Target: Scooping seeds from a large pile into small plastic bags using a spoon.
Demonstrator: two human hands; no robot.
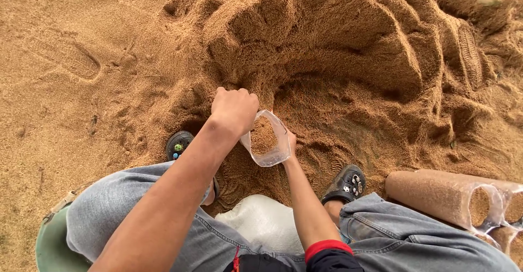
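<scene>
The left hand (234, 108) is a closed fist over the clear bag (267, 138), near the heap (316, 49). The right hand (291, 141), mostly hidden, pinches its rim. The thin rim could fold and spill husk between the shoes.

clear plastic bag (268, 141) | mouth open, tilted up | partly filled with brown sawdust (263, 136) | held above sawdust pile (327, 49)

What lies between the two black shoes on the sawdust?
In the head view, trodden sawdust and the top of a white sack lie between the left shoe and right shoe; the right forearm crosses above.
</scene>
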